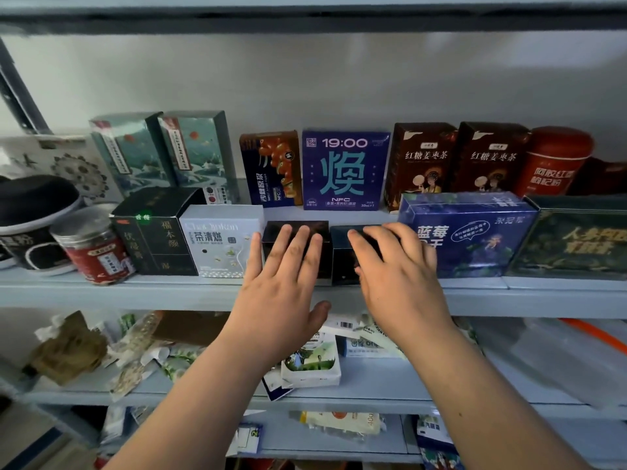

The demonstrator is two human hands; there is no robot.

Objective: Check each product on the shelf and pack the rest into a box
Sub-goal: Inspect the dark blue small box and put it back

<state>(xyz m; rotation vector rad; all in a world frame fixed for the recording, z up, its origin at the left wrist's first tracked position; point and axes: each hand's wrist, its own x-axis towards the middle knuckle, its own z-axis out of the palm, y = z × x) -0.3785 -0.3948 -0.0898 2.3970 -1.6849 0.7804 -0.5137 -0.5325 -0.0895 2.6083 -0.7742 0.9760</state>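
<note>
I see my left hand (281, 283) flat, fingers straight, on the left black box (325, 259), my right hand (403, 276) curled over the right black box (342, 262).

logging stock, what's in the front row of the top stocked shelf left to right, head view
black tub, red jar, dark green box, white tea box, black box, dark blue box, blueberry box, green box

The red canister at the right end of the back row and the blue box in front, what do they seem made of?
Red canister: probably painted metal, satin finish; its round wall and stepped lid carry soft highlights, though plastic is possible. Blue box: printed cardboard, slightly glossy; crisp folded edges and flat printed faces.
</note>
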